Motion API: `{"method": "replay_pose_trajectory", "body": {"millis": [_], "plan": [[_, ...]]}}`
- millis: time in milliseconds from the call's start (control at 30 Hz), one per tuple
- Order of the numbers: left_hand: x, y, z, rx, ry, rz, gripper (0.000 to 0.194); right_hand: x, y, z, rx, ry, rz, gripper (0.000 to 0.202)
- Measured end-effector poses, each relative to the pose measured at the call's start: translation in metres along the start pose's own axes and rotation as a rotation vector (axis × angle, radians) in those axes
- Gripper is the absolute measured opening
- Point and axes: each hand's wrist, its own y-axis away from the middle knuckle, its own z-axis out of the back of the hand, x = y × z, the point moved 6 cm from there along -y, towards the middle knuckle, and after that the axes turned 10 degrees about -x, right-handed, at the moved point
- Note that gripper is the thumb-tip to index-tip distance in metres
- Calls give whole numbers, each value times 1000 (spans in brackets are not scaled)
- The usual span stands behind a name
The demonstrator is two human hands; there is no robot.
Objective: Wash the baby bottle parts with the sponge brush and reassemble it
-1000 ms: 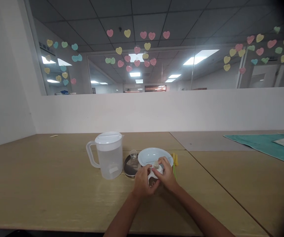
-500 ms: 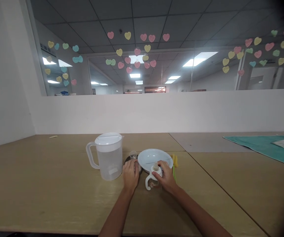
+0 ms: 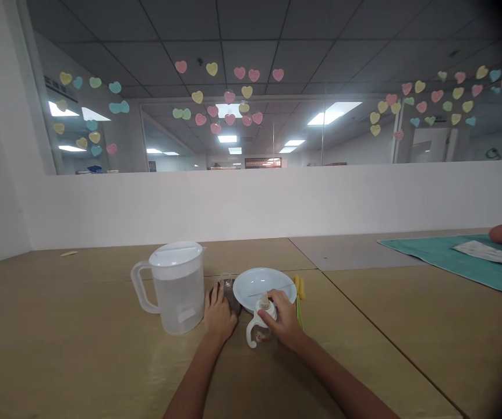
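Near the bowl (image 3: 251,282), handled bottle (image 3: 263,334), pitcher (image 3: 179,291) label (image 3: 187,315) — illegible

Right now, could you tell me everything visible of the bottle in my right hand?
The bottle has a pale, translucent top, a white collar, a curved white handle on the left and a clear, plastic-looking body with reddish-brown markings. It is roughly upright in front of the pale bowl; the right hand grips its collar.

The left hand (image 3: 219,321) and right hand (image 3: 286,326) are bare, with slim fingers (image 3: 214,295). Behind the fingers, narrow wrists (image 3: 216,338) lead into a bare left forearm (image 3: 196,372) and bare right forearm (image 3: 340,375), both widening gradually.
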Motion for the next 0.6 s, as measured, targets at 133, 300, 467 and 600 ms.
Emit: {"method": "replay_pose_trajectory", "body": {"millis": [133, 300, 467, 600], "plan": [[-2, 0, 2, 44, -28, -37, 37, 1, 0, 1, -3, 12, 6, 20], [-3, 2, 1, 56, -32, -39, 43, 2, 0, 1, 9, 15, 13, 19], [-4, 1, 0, 57, -29, -58, 46, 1, 0, 0, 33, 2, 2, 19], [-5, 0, 0, 85, -19, -85, 45, 0, 0, -1, 30, 9, 2, 20]]}}
